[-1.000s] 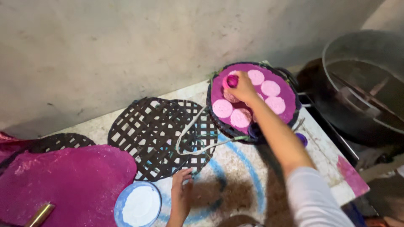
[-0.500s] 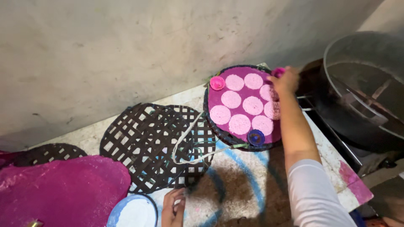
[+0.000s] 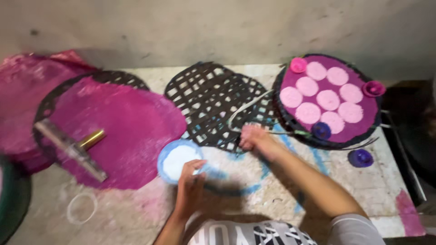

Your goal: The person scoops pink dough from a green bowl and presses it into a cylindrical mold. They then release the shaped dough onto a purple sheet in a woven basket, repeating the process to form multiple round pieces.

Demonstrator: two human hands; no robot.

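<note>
Gripping the blue bowl (image 3: 178, 159) rim, left hand (image 3: 190, 181) fingers curl closed; right hand (image 3: 253, 137) fisted on woven mat (image 3: 213, 104), farther right.

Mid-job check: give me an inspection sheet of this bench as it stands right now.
Surface: pale worktop with blue painted lines and pink stains.
Job's things: shallow blue bowl of white powder; round tray, magenta sheet, eight pale pink discs.
Clutter: black woven mats; large magenta sheet under a brass-handled scraper; small pink and purple caps; thin ring.
Grippers: left hand at the bowl's rim; right hand fisted on the worktop by the mats.
Cables: nothing seen.
Surroundings: bare grey wall; dark area at right, blurred.
</note>
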